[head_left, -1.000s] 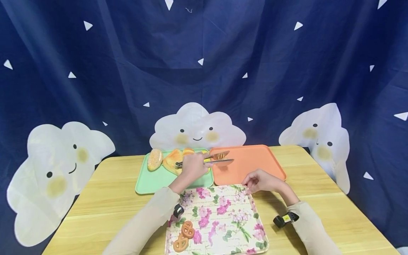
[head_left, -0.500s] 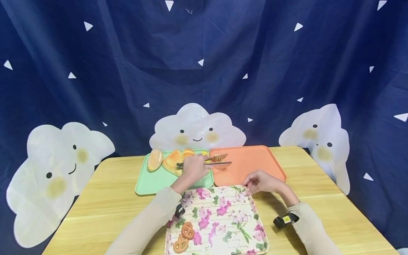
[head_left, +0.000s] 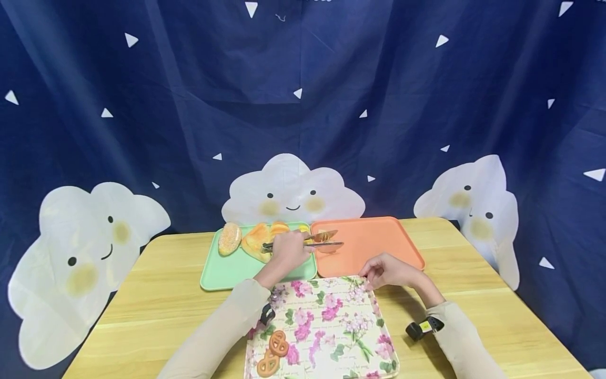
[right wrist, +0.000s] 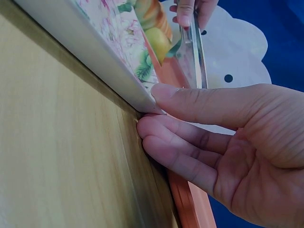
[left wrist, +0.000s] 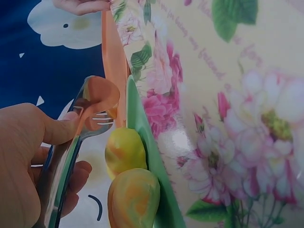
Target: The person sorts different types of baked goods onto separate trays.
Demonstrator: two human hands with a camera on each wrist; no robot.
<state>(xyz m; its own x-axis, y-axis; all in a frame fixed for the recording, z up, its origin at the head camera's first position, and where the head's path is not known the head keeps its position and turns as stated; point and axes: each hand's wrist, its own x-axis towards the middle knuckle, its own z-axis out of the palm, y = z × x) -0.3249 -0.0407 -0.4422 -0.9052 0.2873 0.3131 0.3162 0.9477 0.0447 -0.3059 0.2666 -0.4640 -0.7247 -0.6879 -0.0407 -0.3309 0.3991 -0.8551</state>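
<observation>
In the head view, my left hand [head_left: 289, 252] grips a pair of metal serving tongs [head_left: 327, 244] above the green tray [head_left: 224, 276]. Their tips reach over the near-left part of the orange tray [head_left: 379, 245]. The left wrist view shows a fork-shaped tip [left wrist: 99, 121] and a broad shiny one; whether anything sits between them, I cannot tell. My right hand [head_left: 390, 270] pinches the far right corner of a floral tray [head_left: 331, 310], thumb on top and fingers below. Two brown pretzels [head_left: 278, 343] lie at that tray's near left.
On the green tray rest an oval crumb-topped bread [head_left: 230, 239], a golden flat bread [head_left: 257, 239] and yellow rounded pieces [left wrist: 125, 152], partly behind my left hand. All three trays stand close together on a wooden table [head_left: 156, 300]. A dark blue curtain [head_left: 303, 121] hangs behind.
The tongs' tips have shifted slightly left and toward me over the orange tray. My right hand keeps its pinch on the floral tray's corner, and the pretzels stay where they were.
</observation>
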